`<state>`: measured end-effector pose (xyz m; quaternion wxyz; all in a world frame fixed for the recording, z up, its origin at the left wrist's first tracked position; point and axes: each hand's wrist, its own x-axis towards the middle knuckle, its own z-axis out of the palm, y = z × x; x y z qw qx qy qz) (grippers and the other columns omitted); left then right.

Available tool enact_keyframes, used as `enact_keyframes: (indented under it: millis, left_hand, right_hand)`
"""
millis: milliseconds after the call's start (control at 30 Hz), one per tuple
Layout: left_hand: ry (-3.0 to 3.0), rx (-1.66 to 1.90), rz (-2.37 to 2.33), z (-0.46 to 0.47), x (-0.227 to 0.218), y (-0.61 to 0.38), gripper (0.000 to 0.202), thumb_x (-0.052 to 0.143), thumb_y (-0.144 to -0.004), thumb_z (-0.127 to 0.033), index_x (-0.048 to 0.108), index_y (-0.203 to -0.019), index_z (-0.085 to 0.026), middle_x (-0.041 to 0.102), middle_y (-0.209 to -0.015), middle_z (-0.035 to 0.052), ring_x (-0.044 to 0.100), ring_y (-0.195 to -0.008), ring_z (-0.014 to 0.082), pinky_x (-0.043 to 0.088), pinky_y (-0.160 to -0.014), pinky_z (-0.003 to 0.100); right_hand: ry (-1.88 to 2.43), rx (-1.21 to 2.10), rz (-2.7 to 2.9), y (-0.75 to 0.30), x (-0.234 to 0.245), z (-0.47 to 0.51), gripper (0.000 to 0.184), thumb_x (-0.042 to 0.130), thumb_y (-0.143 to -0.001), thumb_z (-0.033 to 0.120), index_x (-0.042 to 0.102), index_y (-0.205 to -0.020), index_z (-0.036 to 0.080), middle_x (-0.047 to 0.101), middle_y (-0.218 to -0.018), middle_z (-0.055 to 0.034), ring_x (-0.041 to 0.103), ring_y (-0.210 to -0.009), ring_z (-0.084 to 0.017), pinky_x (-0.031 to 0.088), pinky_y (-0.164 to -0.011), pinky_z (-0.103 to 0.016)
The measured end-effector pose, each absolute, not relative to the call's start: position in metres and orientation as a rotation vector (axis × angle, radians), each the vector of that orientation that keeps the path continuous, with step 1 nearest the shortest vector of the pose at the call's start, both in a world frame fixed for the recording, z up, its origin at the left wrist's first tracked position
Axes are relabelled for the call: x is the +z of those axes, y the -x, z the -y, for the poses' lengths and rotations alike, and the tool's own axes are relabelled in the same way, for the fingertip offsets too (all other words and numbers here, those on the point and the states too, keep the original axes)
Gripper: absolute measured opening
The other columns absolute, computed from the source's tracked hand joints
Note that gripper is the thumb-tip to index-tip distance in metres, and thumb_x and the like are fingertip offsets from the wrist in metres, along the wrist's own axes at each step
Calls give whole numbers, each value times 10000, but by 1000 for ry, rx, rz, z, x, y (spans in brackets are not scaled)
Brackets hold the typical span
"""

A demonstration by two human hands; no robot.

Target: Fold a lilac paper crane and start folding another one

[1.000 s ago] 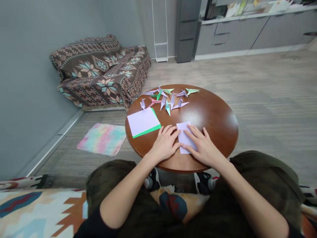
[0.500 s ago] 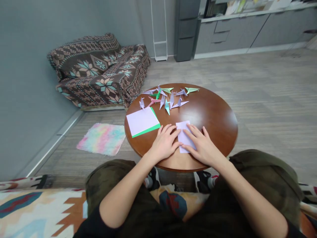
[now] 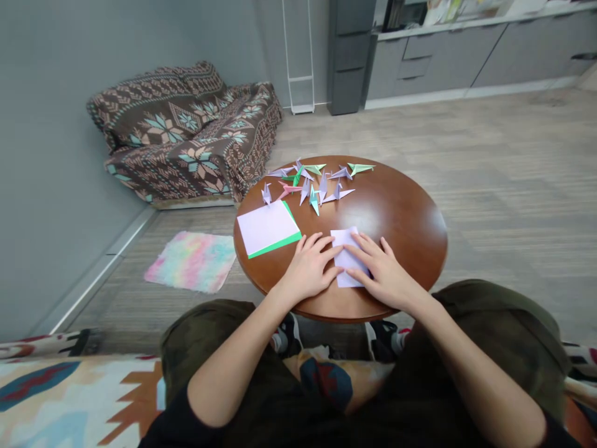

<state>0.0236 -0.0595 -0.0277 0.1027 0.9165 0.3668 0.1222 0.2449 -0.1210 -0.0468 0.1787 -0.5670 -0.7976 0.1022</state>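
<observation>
Head view, left hand: the left hand [image 3: 310, 270] lies palm down on the round table [image 3: 405, 218], fingers spread and nearly flat, their tips resting on the left edge of the folded sheet [image 3: 342, 239]; it grips nothing.
Head view, right hand: the right hand [image 3: 385, 274] is also flat and opened out, pressing down on the right part of the same sheet, with the index finger across its middle.
Folded sheet: pale lilac paper, lying flat near the table's near edge, between and partly under both hands (its right edge is hidden by the fingers).
Paper stack [image 3: 265, 227]: square lilac sheets with a green one showing beneath, just left of the left hand, apart from it.
Folded figures [image 3: 317, 183]: a loose cluster of small lilac, green and pink pieces at the far side of the table.
Surroundings: a patterned sofa [image 3: 186, 134] against the grey wall, a pastel rug [image 3: 193, 260] on the floor to the table's left, grey cabinets [image 3: 466, 56] at the back.
</observation>
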Motion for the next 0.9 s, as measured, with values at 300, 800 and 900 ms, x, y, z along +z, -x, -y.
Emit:
enact_keyframes:
  millis: [300, 800, 900]
  left_hand:
    - [-2707, 397, -1078, 59, -30, -23, 513, 573, -1012, -489, 600, -1476, -273, 517, -1590, 122, 406, -1516, 365, 273, -1267, 645]
    - [-2637, 385, -1104, 59, -29, -25, 635, 626, -980, -488, 513, -1504, -149, 495, -1612, 175, 388, -1545, 339, 219, -1302, 602]
    - [-2638, 381, -1101, 59, -29, -25, 634, 623, -981, -493, 514, -1502, -149, 498, -1610, 174, 391, -1544, 339, 217, -1302, 601]
  right_hand:
    - [1613, 200, 2261, -242, -49, 119, 557, 362, -1090, 449, 474, -1579, 207, 328, -1714, -193, 349, -1574, -359, 226, -1218, -737]
    - [1619, 170, 2259, -241, -50, 119, 550, 376, -1085, 426, 503, -1552, 163, 350, -1701, -197, 368, -1564, -361, 239, -1212, -740]
    - [1615, 168, 2258, -242, -50, 119, 552, 377, -1084, 432, 504, -1551, 167, 361, -1696, -202, 375, -1560, -363, 234, -1216, -735]
